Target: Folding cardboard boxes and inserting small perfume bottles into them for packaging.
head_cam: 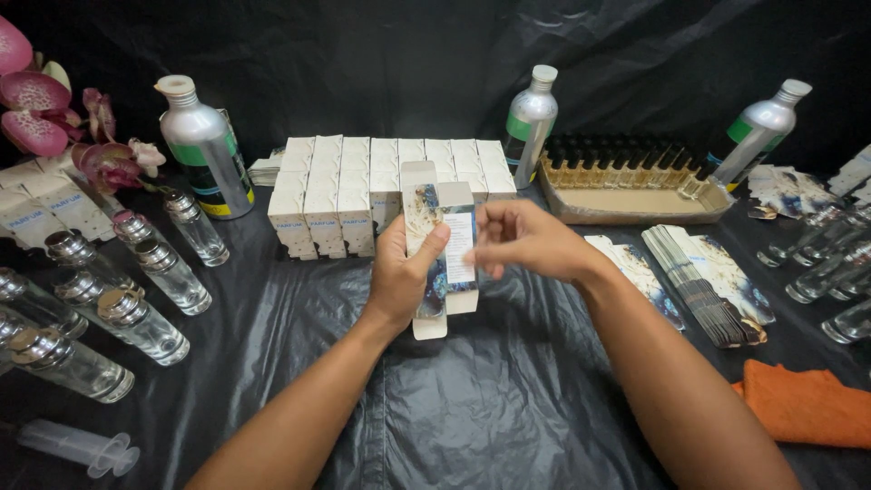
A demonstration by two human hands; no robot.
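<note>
nearest, the black-draped surface (472,408) lay bare below both forearms. at centre the left hand (404,277) was closed round a small printed carton (442,254), thumb across its face, end flaps open. the right hand (522,240), at 3 o'clock of it, had loosely curled fingers pinching at the carton's edge. the carton looked light, thin card, easily crushed; best held by its long edges. at 12 o'clock stood rows of white boxes (363,186).
</note>
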